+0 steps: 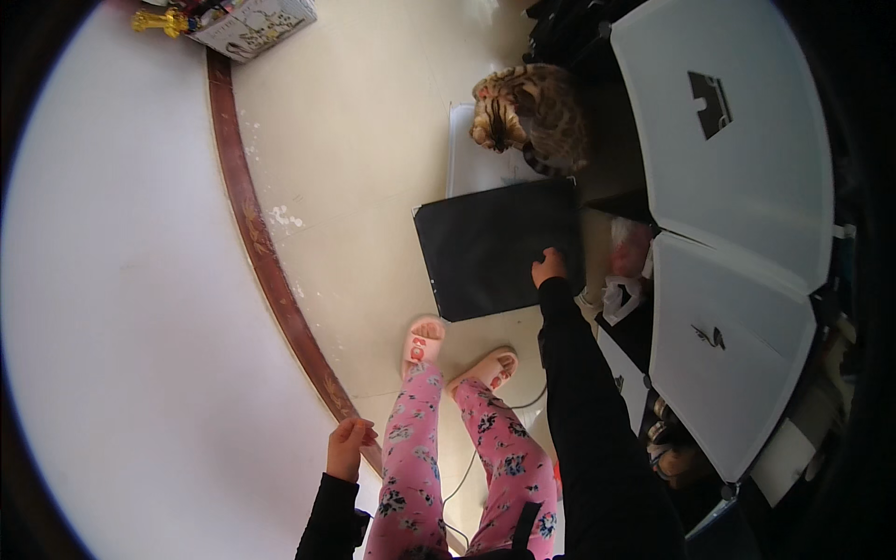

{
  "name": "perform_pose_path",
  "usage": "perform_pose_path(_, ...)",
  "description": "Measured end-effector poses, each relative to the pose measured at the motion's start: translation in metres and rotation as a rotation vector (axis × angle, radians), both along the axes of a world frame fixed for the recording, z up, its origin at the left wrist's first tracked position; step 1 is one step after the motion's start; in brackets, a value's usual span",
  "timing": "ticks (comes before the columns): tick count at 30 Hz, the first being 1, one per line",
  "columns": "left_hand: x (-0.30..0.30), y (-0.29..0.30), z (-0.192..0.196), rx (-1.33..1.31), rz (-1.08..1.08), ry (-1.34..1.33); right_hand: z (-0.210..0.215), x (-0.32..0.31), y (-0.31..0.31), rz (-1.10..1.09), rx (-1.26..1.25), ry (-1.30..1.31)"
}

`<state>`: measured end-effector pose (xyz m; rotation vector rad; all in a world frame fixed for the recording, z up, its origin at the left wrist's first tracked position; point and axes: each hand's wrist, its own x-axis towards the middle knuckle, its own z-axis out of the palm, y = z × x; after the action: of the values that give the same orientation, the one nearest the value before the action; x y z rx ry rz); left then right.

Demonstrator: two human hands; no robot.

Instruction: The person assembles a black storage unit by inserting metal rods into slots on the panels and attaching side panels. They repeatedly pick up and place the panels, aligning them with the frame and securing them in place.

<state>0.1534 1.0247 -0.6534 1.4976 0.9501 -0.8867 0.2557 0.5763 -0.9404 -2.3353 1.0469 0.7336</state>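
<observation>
My right hand [549, 267] reaches down in a black sleeve and rests on the right part of a flat black panel [485, 252] that lies on the cream floor. Its fingers are on the panel's surface near the right edge; whether they grip that edge is unclear. My left hand [347, 446] hangs by my left side with the fingers loosely curled, holding nothing, next to the brown patterned baseboard [271, 271]. My legs in pink floral trousers and pink slippers [422, 343] stand just below the panel.
A striped cat [532, 114] sits on a white sheet [471, 163] just beyond the panel. Two large white curved panels [737, 140] stand at the right, with plastic bags [623, 271] beside them. A white wall fills the left. A box and a yellow toy [161, 21] lie at the top left.
</observation>
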Motion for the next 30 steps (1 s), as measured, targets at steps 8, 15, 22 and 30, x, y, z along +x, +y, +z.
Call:
perform_pose_path(8, 0.005, 0.019, -0.063, 0.066, -0.013, 0.04, -0.088, -0.071, -0.067, -0.227, -0.167, 0.071)
perform_pose_path(15, 0.012, 0.018, -0.107, 0.104, -0.102, 0.056, -0.138, -0.083, -0.148, -0.163, -0.265, -0.099)
perform_pose_path(22, 0.021, 0.003, -0.121, 0.058, -0.157, 0.048, -0.151, -0.057, -0.179, -0.331, 0.18, -0.047)
perform_pose_path(30, 0.028, -0.01, -0.081, 0.056, -0.17, 0.023, -0.08, -0.073, -0.165, -0.689, 0.476, -0.408)
